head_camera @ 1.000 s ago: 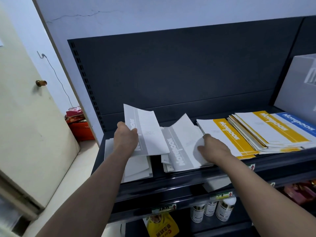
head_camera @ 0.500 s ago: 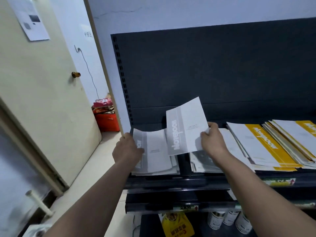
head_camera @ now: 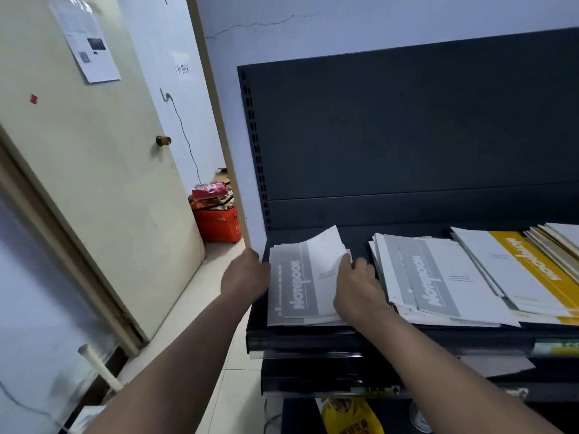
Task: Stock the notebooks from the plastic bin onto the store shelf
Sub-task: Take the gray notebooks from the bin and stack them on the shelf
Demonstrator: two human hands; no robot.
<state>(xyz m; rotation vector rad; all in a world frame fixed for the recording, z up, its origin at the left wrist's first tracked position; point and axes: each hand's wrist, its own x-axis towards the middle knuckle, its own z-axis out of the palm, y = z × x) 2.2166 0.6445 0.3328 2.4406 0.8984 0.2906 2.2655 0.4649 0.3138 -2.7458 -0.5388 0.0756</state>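
Head view of the store shelf (head_camera: 313, 339), a dark metal tier with a dark back panel (head_camera: 407, 136) behind it. Three groups of notebooks lie flat on it.

At the left end is the left pile (head_camera: 291, 296) of grey-banded notebooks, covers up, the word "Notebook" running from near to far. Its top notebook (head_camera: 322, 255) curls upward at the far end, off the sheets beneath.

The left grip (head_camera: 246, 274) is set against the left edge of this pile, back of the hand to the camera. Its fingers are hidden by the hand itself, so it cannot be told whether they clasp the pile.

The right grip (head_camera: 357, 286) lies over the right edge of the pile. Its fingers (head_camera: 344, 260) curl onto the right margin of the top notebook near the raised far corner and hold it there.

Just right of that hand, across a narrow strip of bare shelf, is the middle pile (head_camera: 438, 277), also grey-banded and slightly fanned. Further right, partly overlapping it, are the yellow-banded notebooks (head_camera: 532, 270), which run out of view.

Left of the shelf unit are a cream door (head_camera: 94, 183) with a brass knob (head_camera: 163, 140) and a printed sheet (head_camera: 86, 39) taped to it, and a red basket (head_camera: 217, 225) on the far floor. A yellow packet (head_camera: 351, 415) hangs below the shelf.
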